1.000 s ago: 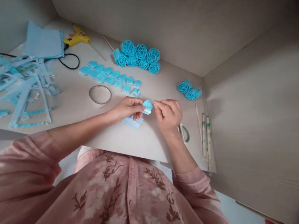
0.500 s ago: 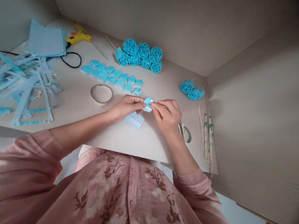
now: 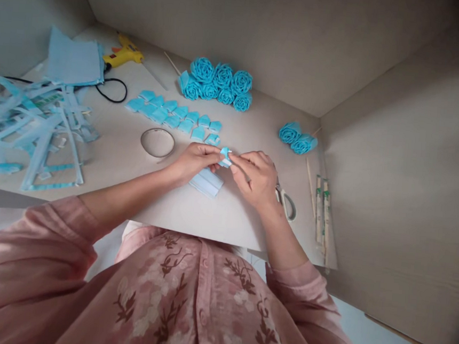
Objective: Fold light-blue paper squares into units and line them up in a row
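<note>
My left hand (image 3: 195,161) pinches a small folded blue fabric petal (image 3: 225,153) between thumb and fingers above the table. From the other side, my right hand (image 3: 256,178) has its thumb and forefinger closed on the petal's right edge, where a bit of white shows. The fingertips hide part of the fold. Below the hands lies a pale blue pleated sheet (image 3: 208,183). Two rows of similar folded petals (image 3: 173,114) are laid out just beyond my left hand. A roll of tape (image 3: 156,156) lies left of them, and scissors (image 3: 289,207) rest by my right wrist.
Blue fabric roses (image 3: 222,76) cluster at the back, with two more roses (image 3: 303,142) at the right. Wooden sticks (image 3: 319,212) lie along the right edge. Cut strips (image 3: 42,134), stacked sheets (image 3: 75,62) and a yellow glue gun (image 3: 125,53) occupy the left.
The petal is turned and folded smaller between my fingers, with less of its face showing. My right fingers have shifted slightly left along its edge. The camera view has moved a little.
</note>
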The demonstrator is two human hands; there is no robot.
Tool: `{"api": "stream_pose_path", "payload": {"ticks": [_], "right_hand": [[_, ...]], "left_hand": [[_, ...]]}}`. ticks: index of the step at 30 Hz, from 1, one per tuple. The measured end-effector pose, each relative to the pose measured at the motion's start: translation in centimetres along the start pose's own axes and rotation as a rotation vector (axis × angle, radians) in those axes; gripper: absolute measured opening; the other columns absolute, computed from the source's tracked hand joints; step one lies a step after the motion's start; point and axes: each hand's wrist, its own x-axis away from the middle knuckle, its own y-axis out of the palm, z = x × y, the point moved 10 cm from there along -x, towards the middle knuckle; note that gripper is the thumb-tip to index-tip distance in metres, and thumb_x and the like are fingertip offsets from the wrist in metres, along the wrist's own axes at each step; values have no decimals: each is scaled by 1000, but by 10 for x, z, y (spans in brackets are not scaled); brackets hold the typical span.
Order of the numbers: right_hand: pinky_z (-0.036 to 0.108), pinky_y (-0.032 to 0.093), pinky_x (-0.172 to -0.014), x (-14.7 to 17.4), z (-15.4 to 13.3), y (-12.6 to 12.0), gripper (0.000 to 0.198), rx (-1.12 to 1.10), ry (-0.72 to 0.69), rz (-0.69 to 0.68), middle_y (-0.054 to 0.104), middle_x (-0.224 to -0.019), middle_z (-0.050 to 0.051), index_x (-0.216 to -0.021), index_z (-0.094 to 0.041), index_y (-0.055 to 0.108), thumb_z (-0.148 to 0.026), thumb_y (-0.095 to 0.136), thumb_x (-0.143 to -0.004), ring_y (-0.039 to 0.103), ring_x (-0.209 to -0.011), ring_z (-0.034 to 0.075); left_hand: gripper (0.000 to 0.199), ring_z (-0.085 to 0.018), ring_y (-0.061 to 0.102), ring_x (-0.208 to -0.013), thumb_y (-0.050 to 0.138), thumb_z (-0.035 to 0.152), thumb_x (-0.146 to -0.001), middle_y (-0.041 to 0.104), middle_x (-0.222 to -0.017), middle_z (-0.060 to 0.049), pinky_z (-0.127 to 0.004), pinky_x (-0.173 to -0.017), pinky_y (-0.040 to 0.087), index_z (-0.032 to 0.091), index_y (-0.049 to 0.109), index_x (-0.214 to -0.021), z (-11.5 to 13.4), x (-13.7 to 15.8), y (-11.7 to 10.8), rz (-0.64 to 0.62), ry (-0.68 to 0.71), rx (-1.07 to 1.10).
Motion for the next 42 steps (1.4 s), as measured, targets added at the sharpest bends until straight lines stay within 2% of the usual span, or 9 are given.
{"api": "stream_pose_path", "payload": {"ticks": [5,8,11,15,23,27,32,38,42], "right_hand": [[37,53,-88,6,35,7,40,-458,318,60,70,-96,5,-133,-25,60,-45,46,-102,66,-91,19],[37,55,-87,9,41,27,48,-720,403,-8,70,-94,3,-137,-24,55,-50,56,-97,66,-89,19],[35,55,-85,11,41,42,54,-856,455,-48,68,-92,2,-137,-25,54,-50,67,-90,66,-88,18],[33,55,-83,13,41,47,58,-896,492,-29,66,-90,0,-135,-27,56,-48,74,-84,64,-86,17],[37,55,-88,13,37,45,53,-884,517,-52,67,-96,3,-130,-29,61,-56,69,-85,64,-92,20],[34,54,-80,13,36,46,54,-883,530,-63,64,-91,1,-130,-28,61,-54,72,-83,61,-83,17],[29,50,-70,15,46,42,46,-910,583,47,63,-79,-3,-122,-27,66,-46,75,-81,57,-70,13],[32,51,-74,17,56,33,37,-862,598,137,67,-82,-1,-117,-27,69,-47,71,-86,60,-75,15],[33,52,-76,17,58,31,36,-885,611,162,67,-82,0,-115,-27,70,-47,72,-85,60,-75,16]], "left_hand": [[24,-10,52,-60,73,38,-75,60,-64,1,-26,-64,43,15,68,-71,5,0,2,-19,32,-52],[24,-9,52,-60,74,38,-76,60,-64,2,-25,-63,42,15,69,-77,5,-1,4,-37,53,-55],[25,-9,51,-59,74,38,-76,60,-66,2,-24,-61,42,15,68,-82,4,-1,7,-51,63,-70],[25,-9,52,-58,71,39,-78,60,-65,2,-23,-59,43,15,64,-79,4,1,11,-67,46,-73],[23,-7,46,-54,66,35,-77,51,-59,4,-21,-53,36,17,54,-69,4,2,15,-112,73,-212],[24,-7,42,-56,66,36,-77,47,-59,5,-21,-53,32,16,55,-69,0,1,19,-153,97,-292],[27,-7,39,-56,66,37,-79,43,-60,5,-21,-52,29,17,53,-67,-1,0,21,-157,124,-325],[20,-7,42,-54,65,34,-81,51,-61,4,-20,-50,32,15,62,-76,2,2,21,-163,67,-293],[22,-6,41,-51,65,34,-82,50,-57,5,-19,-48,31,16,59,-71,5,3,20,-147,64,-290]]}}
